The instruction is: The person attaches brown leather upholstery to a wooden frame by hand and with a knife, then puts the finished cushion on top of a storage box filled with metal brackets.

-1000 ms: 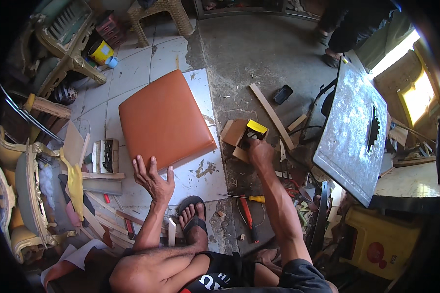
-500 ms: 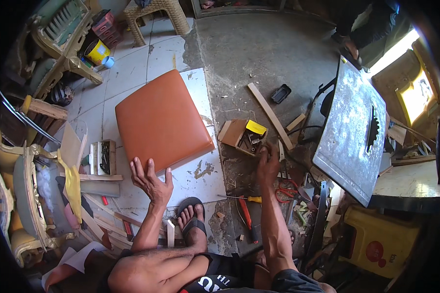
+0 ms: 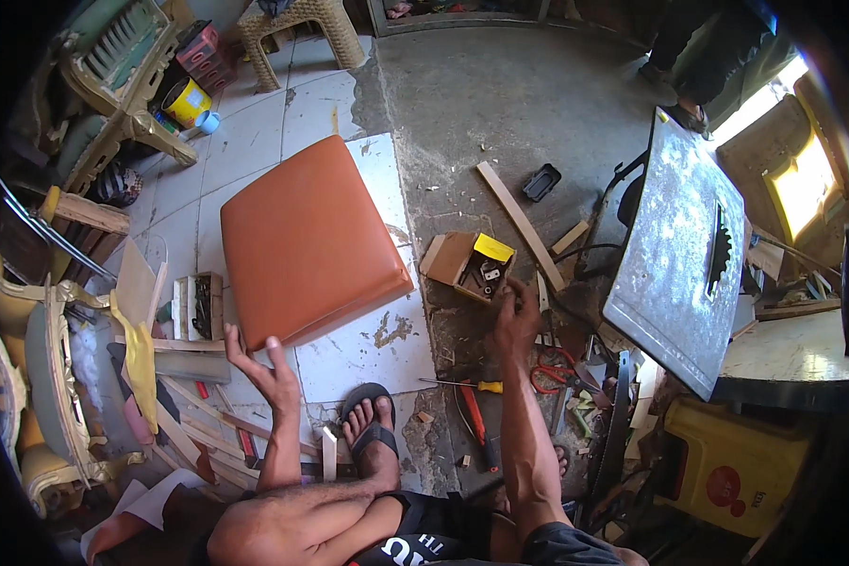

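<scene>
An orange-brown upholstered cushion seat [image 3: 311, 236] lies on the white tiles in front of me. At its near left corner is my left hand [image 3: 272, 377], with the thumb and fingers spread apart; whether the fingertips touch the cover I cannot tell. My right hand [image 3: 516, 325] hovers beside the near right edge of a small cardboard box [image 3: 446, 259] that contains metal bits and a yellow packet [image 3: 493, 247]. Its fingers are curled and pinched together, and anything between them is too small to make out.
A table saw [image 3: 670, 236] with an exposed toothed blade [image 3: 723, 250] stands at the right. A screwdriver [image 3: 478, 384], red-handled pliers [image 3: 549, 371] and a handsaw [image 3: 618, 424] lie near my right forearm. Wooden strips and carved chair frames [image 3: 52, 368] crowd the left. Another person's legs [image 3: 717, 66] show at the far right.
My left hand has slid off the cushion's top to its near left corner. My right hand stays by the box, fingers shifted slightly. The other person's legs at the far right have moved.
</scene>
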The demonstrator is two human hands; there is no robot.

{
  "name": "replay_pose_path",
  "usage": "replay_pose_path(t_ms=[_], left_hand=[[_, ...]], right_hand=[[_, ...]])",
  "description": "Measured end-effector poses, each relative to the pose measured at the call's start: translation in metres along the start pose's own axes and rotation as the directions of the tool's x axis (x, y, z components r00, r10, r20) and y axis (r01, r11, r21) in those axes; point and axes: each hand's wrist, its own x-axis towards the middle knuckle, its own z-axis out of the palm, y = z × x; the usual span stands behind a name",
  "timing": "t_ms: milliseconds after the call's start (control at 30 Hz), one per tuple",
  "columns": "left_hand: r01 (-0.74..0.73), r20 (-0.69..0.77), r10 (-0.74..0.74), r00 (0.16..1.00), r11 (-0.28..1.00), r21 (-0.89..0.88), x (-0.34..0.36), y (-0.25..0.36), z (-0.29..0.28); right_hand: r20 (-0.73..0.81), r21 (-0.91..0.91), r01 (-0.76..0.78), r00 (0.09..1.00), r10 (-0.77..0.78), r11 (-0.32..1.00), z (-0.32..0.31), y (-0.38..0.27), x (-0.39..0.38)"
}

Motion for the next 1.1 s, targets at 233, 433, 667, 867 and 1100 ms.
replay_pose_path(t_ms=[233, 433, 667, 867, 1100], left_hand=[[0.420, 0.184, -0.383, 0.905, 0.872, -0.252, 0.007, 0.018, -0.011], [0.346, 0.130, -0.325, 0.937, 0.917, -0.201, -0.008, -0.006, -0.002], [0.241, 0.073, -0.230, 0.970, 0.946, -0.216, -0.016, -0.032, 0.011], [0.180, 0.046, -0.175, 0.984, 0.966, -0.183, -0.019, -0.045, 0.012], [0.254, 0.082, -0.240, 0.967, 0.930, -0.267, -0.018, -0.041, 0.008]], right_hand=[[0.314, -0.416, 0.175, 0.949, -0.040, 0.893, -0.003, 0.001, 0.048], [0.431, -0.620, 0.366, 0.898, -0.089, 0.694, 0.023, 0.004, 0.060], [0.350, -0.647, 0.335, 0.928, -0.123, 0.684, 0.036, 0.030, 0.055], [0.323, -0.565, 0.302, 0.937, -0.130, 0.768, 0.045, 0.031, 0.052], [0.125, -0.409, 0.090, 0.991, -0.042, 0.908, 0.035, 0.025, 0.028]])
